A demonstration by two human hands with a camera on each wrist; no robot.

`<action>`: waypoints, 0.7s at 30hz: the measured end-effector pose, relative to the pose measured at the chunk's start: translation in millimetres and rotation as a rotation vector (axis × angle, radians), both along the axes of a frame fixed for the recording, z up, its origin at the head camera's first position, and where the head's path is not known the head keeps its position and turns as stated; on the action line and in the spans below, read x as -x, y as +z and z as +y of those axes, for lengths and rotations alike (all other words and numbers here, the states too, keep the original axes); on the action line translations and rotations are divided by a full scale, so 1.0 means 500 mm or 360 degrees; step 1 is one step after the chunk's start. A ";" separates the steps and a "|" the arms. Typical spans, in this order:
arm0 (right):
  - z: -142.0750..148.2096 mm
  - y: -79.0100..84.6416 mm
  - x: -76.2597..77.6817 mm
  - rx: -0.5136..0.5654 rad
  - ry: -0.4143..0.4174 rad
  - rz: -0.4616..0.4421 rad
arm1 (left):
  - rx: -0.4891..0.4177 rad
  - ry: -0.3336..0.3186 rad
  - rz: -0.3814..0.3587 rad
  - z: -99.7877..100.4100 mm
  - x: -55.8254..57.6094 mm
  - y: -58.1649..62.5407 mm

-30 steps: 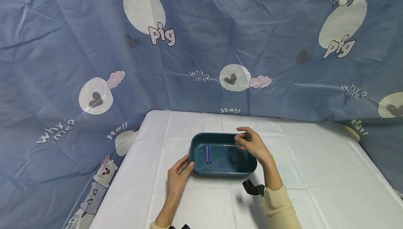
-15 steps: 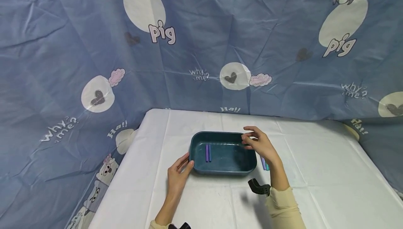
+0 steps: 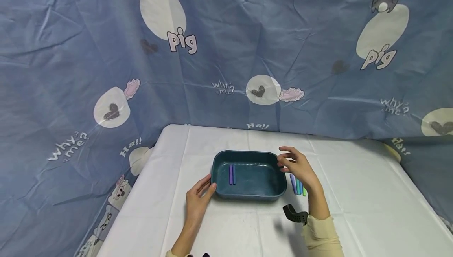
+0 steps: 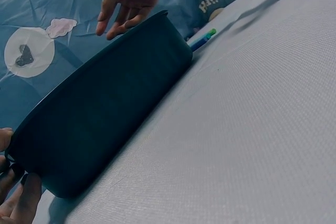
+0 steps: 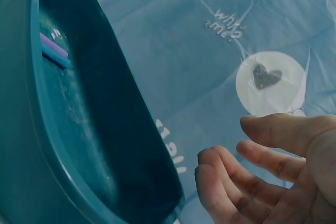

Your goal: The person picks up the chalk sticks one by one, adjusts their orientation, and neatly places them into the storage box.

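A dark teal plastic bin (image 3: 247, 198) stands on the white-covered table. Two thin sticks, one purple (image 3: 231, 175) and one blue (image 3: 234, 175), lie side by side on its floor toward the left. My left hand (image 3: 199, 198) holds the bin's left end, thumb at the front corner and fingers along the side; in the left wrist view its fingertips (image 4: 30, 192) are against the wall. Over the bin's right rim is my right hand (image 3: 299, 168), fingers loosely bent, nothing between them in the right wrist view. Several coloured sticks (image 3: 297, 185) lie beside the bin, partly behind that hand.
White cloth (image 3: 371, 194) covers the table. A blue printed curtain (image 3: 226, 52) hangs behind it and along the left side. A black wrist device (image 3: 295, 214) sits on the right forearm by the pale sleeve (image 3: 322, 235).
My right hand has moved right, from over the bin's inside to its right rim, uncovering the coloured sticks beside it. The left hand and the bin hold their place.
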State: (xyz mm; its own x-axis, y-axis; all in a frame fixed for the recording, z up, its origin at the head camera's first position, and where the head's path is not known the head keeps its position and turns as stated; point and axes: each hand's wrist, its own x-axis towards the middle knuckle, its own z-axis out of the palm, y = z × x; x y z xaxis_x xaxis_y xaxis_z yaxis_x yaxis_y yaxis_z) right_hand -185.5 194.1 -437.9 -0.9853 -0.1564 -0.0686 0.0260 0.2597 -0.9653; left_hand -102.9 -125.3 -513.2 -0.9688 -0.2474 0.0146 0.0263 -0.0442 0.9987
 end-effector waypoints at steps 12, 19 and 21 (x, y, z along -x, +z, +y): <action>0.046 -0.007 -0.007 -0.0085 -0.0037 -0.0002 | -0.0002 0.0030 -0.0027 0.006 0.001 0.001; 0.072 -0.012 -0.017 -0.0113 -0.0040 -0.0007 | 0.0008 0.0049 -0.0013 0.003 0.005 -0.006; 0.079 -0.015 -0.020 -0.0124 -0.0037 -0.0011 | -0.0003 0.0039 -0.0030 0.002 0.004 -0.002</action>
State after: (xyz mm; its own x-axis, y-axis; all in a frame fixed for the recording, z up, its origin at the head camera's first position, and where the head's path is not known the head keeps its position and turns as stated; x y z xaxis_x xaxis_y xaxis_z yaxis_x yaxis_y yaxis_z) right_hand -175.5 233.8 -445.4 -0.9881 -0.1271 -0.0867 0.0398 0.3332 -0.9420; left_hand -105.0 -124.1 -514.4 -0.9626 -0.2710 -0.0038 0.0089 -0.0455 0.9989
